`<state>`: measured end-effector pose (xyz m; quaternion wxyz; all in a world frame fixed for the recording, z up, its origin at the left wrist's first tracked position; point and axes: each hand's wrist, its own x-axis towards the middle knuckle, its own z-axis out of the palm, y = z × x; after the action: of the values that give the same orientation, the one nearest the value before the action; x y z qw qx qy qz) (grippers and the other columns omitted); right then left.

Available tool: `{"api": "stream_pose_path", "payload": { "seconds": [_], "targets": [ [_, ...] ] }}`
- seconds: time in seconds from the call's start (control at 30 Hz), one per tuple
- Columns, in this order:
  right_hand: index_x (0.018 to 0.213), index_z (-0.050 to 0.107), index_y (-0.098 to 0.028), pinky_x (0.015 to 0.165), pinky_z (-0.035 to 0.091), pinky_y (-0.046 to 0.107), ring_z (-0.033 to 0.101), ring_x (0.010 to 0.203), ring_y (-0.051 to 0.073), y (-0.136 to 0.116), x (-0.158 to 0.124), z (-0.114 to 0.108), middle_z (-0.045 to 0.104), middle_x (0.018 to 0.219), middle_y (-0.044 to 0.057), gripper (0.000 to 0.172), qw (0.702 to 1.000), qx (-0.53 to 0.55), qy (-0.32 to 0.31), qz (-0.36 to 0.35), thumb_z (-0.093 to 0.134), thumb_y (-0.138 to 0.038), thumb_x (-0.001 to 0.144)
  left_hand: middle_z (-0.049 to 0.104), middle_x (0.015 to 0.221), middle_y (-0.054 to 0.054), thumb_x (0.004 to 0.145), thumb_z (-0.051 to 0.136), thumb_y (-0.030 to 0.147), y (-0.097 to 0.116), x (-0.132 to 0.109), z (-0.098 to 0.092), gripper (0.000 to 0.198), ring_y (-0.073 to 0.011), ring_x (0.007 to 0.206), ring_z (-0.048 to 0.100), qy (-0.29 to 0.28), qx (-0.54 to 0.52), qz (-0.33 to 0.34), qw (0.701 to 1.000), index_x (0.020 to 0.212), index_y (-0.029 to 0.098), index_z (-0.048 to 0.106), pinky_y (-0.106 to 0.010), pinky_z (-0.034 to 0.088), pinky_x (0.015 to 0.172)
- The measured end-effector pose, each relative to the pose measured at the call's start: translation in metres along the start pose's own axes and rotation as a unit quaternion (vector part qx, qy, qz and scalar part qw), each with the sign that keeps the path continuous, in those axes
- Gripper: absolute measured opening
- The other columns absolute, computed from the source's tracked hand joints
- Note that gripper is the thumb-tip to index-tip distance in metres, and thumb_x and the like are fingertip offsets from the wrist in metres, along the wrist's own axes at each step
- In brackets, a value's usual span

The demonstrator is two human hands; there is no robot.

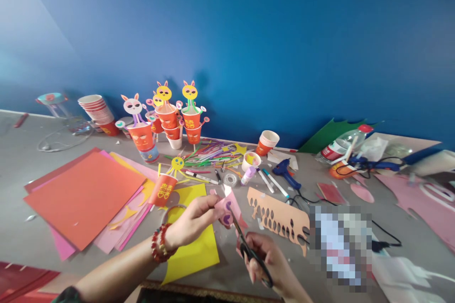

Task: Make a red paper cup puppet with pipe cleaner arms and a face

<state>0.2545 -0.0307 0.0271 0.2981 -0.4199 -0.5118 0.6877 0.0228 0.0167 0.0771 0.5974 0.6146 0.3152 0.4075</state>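
My left hand pinches the left edge of a small piece of pink paper with purple shapes on it. A red bead bracelet circles that wrist. In my right hand is a pair of black-handled scissors, fingers in the handle loops. The scissor blades reach up to the pink paper; whether they are closed on it cannot be made out. Below my left hand lies a yellow sheet. An orange paper cup with a yellow figure leans close by.
Orange and pink sheets lie stacked at left. Several decorated cups stand by the wall. Pipe cleaners, tape, markers and a blue glue gun spread across the middle. A peach sheet with cutouts and a bottle are at right.
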Motion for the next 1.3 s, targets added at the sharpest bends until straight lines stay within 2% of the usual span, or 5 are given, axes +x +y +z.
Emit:
{"api": "stream_pose_path", "payload": {
  "seconds": [0.4, 0.6, 0.7, 0.87, 1.3],
  "targets": [
    [0.064, 0.048, -0.019, 0.042, 0.040, 0.019, 0.045, 0.040, 0.005, -0.0027, -0.0002, 0.0006, 0.051, 0.059, -0.004, 0.064, 1.000, 0.004, 0.006, 0.002, 0.078, -0.075, 0.058, 0.073, 0.078, -0.007, 0.098, 0.057, 0.047, -0.0004, 0.0000, -0.0005, 0.039, -0.0180, 0.077, 0.068, 0.004, -0.004, -0.004, 1.000, 0.084, 0.013, 0.070, -0.025, 0.052, 0.074],
    [0.065, 0.052, -0.019, 0.041, 0.039, 0.019, 0.045, 0.040, 0.006, -0.0036, -0.0005, -0.0007, 0.054, 0.058, -0.004, 0.033, 1.000, -0.003, 0.012, 0.017, 0.076, -0.041, 0.063, 0.072, 0.080, -0.007, 0.098, 0.056, 0.046, -0.0034, -0.0008, -0.0019, 0.038, -0.0170, 0.077, 0.066, -0.001, -0.007, 0.003, 1.000, 0.084, 0.013, 0.070, -0.024, 0.050, 0.074],
    [0.062, 0.048, -0.020, 0.040, 0.038, 0.018, 0.045, 0.038, 0.006, -0.0046, -0.0004, -0.0012, 0.052, 0.053, -0.006, 0.023, 0.999, -0.010, 0.027, 0.031, 0.069, -0.030, 0.060, 0.072, 0.081, -0.007, 0.098, 0.057, 0.043, -0.0055, -0.0007, -0.0024, 0.036, -0.0166, 0.077, 0.064, 0.001, 0.001, -0.004, 1.000, 0.084, 0.013, 0.071, -0.024, 0.049, 0.075],
    [0.061, 0.044, -0.022, 0.040, 0.039, 0.017, 0.044, 0.038, 0.005, -0.0042, -0.0003, -0.0012, 0.053, 0.051, -0.007, 0.024, 0.998, -0.003, 0.036, 0.050, 0.066, -0.027, 0.057, 0.068, 0.077, -0.004, 0.096, 0.060, 0.045, -0.0089, -0.0002, -0.0030, 0.037, -0.0157, 0.074, 0.058, 0.029, 0.020, -0.015, 0.999, 0.081, 0.013, 0.069, -0.024, 0.046, 0.072],
    [0.059, 0.044, -0.022, 0.039, 0.039, 0.017, 0.043, 0.038, 0.005, -0.0053, -0.0016, -0.0023, 0.052, 0.050, -0.008, 0.023, 0.997, -0.014, 0.044, 0.066, 0.066, -0.025, 0.055, 0.068, 0.078, -0.005, 0.096, 0.059, 0.046, -0.0043, 0.0008, -0.0030, 0.036, -0.0163, 0.074, 0.059, 0.015, 0.018, -0.009, 1.000, 0.081, 0.014, 0.068, -0.025, 0.046, 0.071]
  ]
}}
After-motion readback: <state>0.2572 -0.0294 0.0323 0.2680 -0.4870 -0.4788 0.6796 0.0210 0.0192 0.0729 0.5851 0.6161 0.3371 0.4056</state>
